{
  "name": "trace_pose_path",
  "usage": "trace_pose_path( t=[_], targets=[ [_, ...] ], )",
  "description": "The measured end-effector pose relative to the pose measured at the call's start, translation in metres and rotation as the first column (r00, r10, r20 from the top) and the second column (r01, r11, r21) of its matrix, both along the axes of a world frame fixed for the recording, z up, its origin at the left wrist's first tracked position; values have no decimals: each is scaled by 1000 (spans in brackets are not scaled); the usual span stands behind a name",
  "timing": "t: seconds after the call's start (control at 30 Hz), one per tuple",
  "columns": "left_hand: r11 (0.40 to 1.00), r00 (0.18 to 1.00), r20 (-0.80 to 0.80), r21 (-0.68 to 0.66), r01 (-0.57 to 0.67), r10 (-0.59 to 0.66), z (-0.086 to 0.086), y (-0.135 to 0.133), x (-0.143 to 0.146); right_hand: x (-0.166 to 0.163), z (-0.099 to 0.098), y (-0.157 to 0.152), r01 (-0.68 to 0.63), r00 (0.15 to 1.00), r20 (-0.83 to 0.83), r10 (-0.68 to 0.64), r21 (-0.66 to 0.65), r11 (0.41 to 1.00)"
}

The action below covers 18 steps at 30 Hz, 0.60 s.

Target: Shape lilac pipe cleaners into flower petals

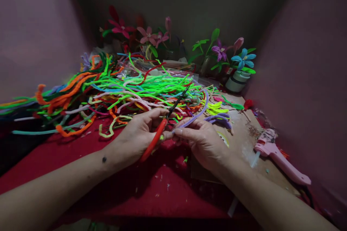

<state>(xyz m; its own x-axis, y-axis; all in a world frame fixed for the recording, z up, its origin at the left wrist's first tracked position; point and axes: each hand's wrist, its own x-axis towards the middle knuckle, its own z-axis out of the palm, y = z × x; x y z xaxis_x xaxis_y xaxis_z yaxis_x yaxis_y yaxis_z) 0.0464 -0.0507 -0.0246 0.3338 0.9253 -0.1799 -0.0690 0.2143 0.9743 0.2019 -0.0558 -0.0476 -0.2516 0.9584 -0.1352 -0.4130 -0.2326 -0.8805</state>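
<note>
My left hand is closed around a pair of scissors with red handles. Their dark blades point up and away, over the pile. A purple pipe cleaner is pinched between the thumb and fingers of my right hand, and its free length curves upward beyond the hand. The fingertips of both hands meet at the pipe cleaner's near end, which they partly hide. Just past the hands lies a big heap of pipe cleaners in green, orange, pink and other colours.
A pink glue gun lies on a cardboard sheet at the right. Yellow pipe cleaners lie behind my right hand. Several pipe cleaner flowers, one blue, stand along the back. Small scraps dot the red cloth.
</note>
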Motion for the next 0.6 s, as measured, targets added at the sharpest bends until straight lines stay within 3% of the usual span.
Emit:
trace_pose_path(
  t=[0.23,0.43,0.6],
  targets=[
    [993,993,10,-39,114,-114,0,-1,-4,0,-3,0,50,987,152,-60,70,996],
    [987,988,-9,-43,153,-153,-4,2,-11,0,-1,-1,52,994,91,-59,69,996],
    [989,988,64,-37,144,-142,-6,3,-12,2,-3,3,19,1000,12,-19,-9,1000]
  ],
)
